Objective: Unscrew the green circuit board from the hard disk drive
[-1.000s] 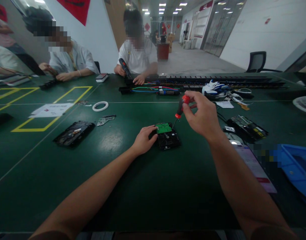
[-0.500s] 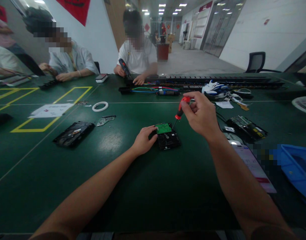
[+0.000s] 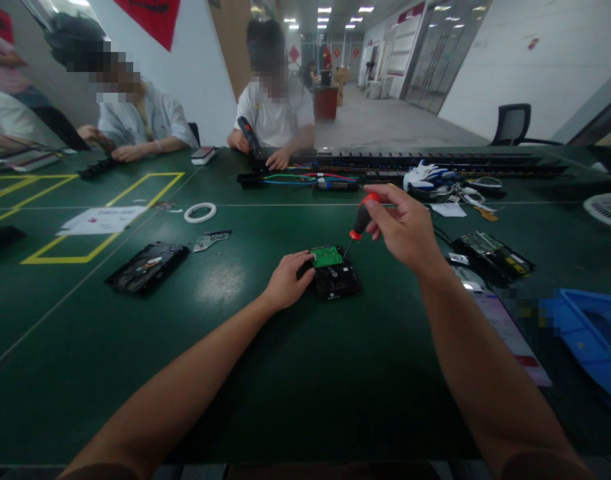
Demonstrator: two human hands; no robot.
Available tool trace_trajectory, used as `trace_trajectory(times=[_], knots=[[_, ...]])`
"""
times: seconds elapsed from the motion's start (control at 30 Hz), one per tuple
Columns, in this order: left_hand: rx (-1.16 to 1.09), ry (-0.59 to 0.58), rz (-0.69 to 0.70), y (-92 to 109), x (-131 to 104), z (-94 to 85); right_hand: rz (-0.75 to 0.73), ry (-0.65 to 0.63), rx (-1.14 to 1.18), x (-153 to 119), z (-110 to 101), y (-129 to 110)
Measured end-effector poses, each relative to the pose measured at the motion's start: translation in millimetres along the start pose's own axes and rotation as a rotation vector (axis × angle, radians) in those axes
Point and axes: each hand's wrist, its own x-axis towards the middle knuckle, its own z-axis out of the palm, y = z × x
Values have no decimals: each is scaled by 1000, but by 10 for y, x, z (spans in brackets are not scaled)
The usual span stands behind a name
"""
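A black hard drive (image 3: 336,281) with a green circuit board (image 3: 327,257) on its upper half lies on the green table. My left hand (image 3: 288,280) grips the drive's left edge, thumb and fingers on its side. Above and to the right, my right hand (image 3: 402,223) is closed on a red and black screwdriver (image 3: 361,219). The screwdriver leans, its tip at the upper right corner of the board. Whether the tip sits in a screw is too small to tell.
Other drives lie left (image 3: 148,267) and right (image 3: 495,257). Around them are a loose circuit board (image 3: 212,241), a white ring (image 3: 200,213), gloves (image 3: 430,177), a phone (image 3: 510,333) and a blue bin (image 3: 592,333). Two people work across the table.
The fingers of my right hand have shifted around the screwdriver handle, and the hand has moved slightly right. My left hand and the drive stay in place.
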Motion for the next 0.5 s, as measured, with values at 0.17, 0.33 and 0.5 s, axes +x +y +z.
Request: trace_trajectory(times=[0.17, 0.33, 0.5], knots=[[4, -9, -4, 2, -3, -4, -15, 23, -48, 18, -31, 35], [0, -2, -6, 4, -3, 0, 13, 68, -16, 28, -29, 56], [-3, -12, -8, 1, -4, -4, 56, 20, 89, 25, 11, 42]])
